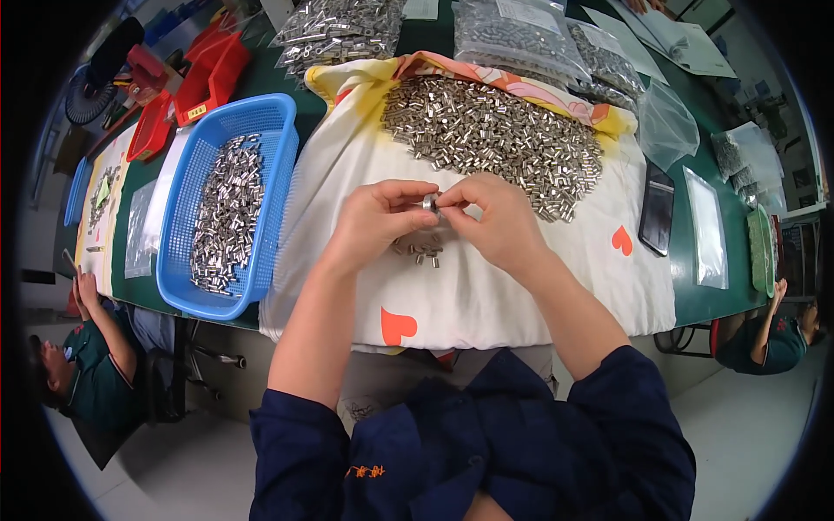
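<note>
My left hand (380,219) and my right hand (491,215) meet above a white cloth (521,286) printed with orange hearts. Between the fingertips of both hands sits one small silver metal sleeve (430,202). A few loose sleeves (420,250) lie on the cloth just under my hands. Beyond them a big heap of the same metal sleeves (491,139) covers the far part of the cloth. To the left stands a blue plastic basket (187,291) holding several more sleeves (224,213).
Clear bags of metal parts (512,35) lie at the table's far side. Red trays (204,74) stand far left, a black phone (657,208) and plastic sleeves (708,230) lie right. Other people sit at the lower left (87,365) and right (769,339).
</note>
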Tool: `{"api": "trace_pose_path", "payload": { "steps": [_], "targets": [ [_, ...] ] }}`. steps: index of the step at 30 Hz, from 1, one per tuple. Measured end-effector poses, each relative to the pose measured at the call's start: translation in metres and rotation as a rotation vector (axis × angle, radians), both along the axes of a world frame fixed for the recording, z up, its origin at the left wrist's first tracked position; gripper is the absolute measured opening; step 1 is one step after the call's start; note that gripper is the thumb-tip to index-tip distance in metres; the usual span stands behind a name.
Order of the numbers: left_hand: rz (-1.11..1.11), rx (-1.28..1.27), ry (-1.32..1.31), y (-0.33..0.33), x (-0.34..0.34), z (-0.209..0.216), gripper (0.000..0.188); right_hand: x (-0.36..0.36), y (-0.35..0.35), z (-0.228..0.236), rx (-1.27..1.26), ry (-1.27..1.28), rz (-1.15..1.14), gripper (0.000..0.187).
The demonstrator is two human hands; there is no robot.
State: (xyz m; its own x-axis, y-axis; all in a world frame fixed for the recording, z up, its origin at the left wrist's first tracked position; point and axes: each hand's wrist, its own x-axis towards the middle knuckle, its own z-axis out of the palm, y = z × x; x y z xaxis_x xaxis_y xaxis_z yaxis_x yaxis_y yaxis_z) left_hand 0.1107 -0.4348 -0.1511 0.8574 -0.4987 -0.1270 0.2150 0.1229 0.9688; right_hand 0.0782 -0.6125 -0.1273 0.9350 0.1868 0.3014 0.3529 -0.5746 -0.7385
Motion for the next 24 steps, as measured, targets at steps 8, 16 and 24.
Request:
{"api": "trace_pose_path", "payload": {
  "steps": [8,16,24],
  "targets": [
    [0.008,0.017,0.001,0.003,-0.001,0.002,0.033,0.0,-0.001,-0.003,0.02,-0.006,0.032,0.009],
    [-0.078,0.154,0.005,0.002,-0.005,0.012,0.032,0.01,-0.019,0.01,0.094,0.215,-0.006,0.015],
    [-0.291,0.349,-0.193,0.003,-0.011,0.013,0.029,0.014,-0.041,0.003,-0.418,0.108,-0.079,0.009]
  ]
}}
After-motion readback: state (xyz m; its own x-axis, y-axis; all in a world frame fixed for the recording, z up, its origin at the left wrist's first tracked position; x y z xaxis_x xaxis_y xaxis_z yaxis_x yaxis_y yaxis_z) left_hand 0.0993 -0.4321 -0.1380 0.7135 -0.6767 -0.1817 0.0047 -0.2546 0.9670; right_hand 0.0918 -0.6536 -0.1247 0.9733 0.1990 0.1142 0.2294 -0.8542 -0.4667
